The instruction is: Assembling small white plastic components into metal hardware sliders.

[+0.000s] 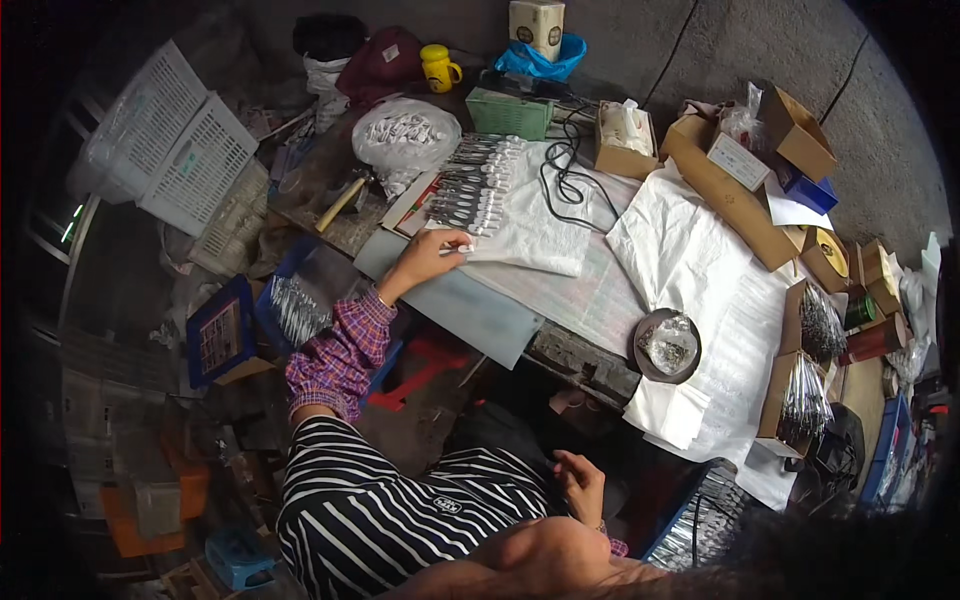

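Observation:
My left hand reaches over the near edge of the workbench, its thumb and fingertips pinched on a small white piece. Just beyond it lies a row of slim metal tools with white ends, set side by side on a white cloth and a flat box. The exact kind of tool is too small to tell. My right hand is low near my lap, away from the bench. Its fingers are loosely bent and apart, with nothing visible in them. A blue crate of metal pieces stands to its right.
A clear bag of small pieces and a hammer lie at the bench's left. A green metal box with a black cable stands behind. To the right are a round dish and cartons of metal pieces.

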A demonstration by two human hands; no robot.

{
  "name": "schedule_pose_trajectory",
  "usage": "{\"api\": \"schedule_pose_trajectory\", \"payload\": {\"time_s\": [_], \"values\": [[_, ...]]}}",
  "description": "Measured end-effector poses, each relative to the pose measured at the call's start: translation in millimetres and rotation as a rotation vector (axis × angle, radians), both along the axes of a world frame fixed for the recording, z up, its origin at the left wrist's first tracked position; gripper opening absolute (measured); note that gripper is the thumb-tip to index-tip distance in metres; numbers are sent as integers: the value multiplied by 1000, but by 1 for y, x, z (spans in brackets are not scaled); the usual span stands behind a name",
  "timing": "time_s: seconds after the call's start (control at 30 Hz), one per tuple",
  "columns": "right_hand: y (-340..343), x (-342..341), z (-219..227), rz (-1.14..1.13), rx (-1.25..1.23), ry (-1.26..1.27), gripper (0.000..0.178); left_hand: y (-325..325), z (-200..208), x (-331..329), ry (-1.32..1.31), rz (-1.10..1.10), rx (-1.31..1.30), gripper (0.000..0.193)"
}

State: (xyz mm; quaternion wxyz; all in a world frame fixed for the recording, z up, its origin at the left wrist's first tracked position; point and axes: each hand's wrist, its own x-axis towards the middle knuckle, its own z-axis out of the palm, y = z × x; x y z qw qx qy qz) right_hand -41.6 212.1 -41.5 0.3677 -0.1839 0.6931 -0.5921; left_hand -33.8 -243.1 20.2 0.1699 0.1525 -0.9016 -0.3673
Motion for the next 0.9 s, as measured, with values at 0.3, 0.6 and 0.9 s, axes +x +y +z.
{"api": "schedule_pose_trajectory", "payload": {"time_s": [0.3, 0.6, 0.9], "values": [[-8, -3, 4, 105, 29, 234, 32, -27, 19, 10, -48, 30, 24, 28], [-5, -6, 7, 54, -27, 134, 29, -17, 10, -22, 35, -122, -160, 24], [-9, -6, 11, 106, 45, 208, 20, -16, 7, -13, -39, -137, -127, 24]]}}
